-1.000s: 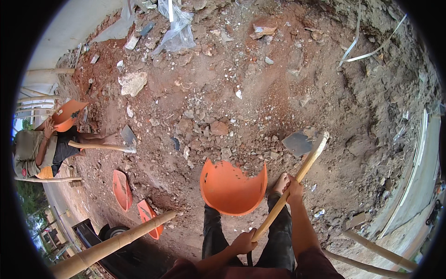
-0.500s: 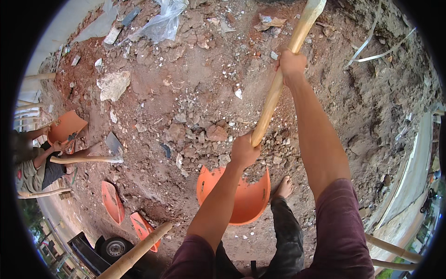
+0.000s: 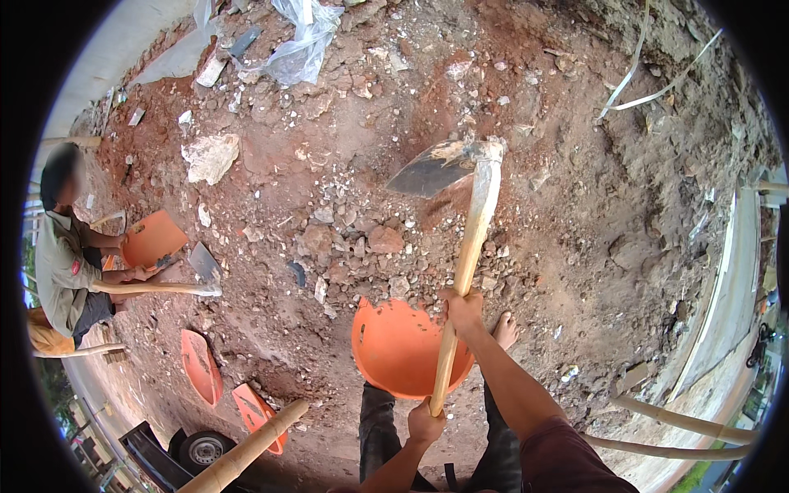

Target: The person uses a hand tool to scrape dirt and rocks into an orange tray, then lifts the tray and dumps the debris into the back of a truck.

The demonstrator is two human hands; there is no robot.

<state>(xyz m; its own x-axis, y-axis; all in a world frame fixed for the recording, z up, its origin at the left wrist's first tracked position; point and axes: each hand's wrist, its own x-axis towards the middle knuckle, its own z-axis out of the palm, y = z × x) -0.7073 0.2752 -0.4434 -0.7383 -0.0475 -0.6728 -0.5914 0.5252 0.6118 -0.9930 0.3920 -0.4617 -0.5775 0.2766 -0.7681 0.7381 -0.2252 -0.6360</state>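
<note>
Both my hands are wrapped round the wooden handle of a hoe. My left hand grips near the handle's lower end. Farther up, my right hand holds it over the right part of an orange scoop-shaped pan. The broad metal hoe blade is at the far end, pointing left above the reddish soil. The pan lies on the ground at my feet, its far rim against loose rubble. Some dirt clings to that rim.
At left a co-worker holds another orange pan, near a second hoe. Two orange pans lie lower left beside a bamboo pole and a vehicle wheel. A pale rock and plastic sheet lie beyond.
My hands have drawn the hoe toward me and lowered it, bringing its blade into view. My right hand is now closer to my left. The co-worker has come further into view with the pan.
</note>
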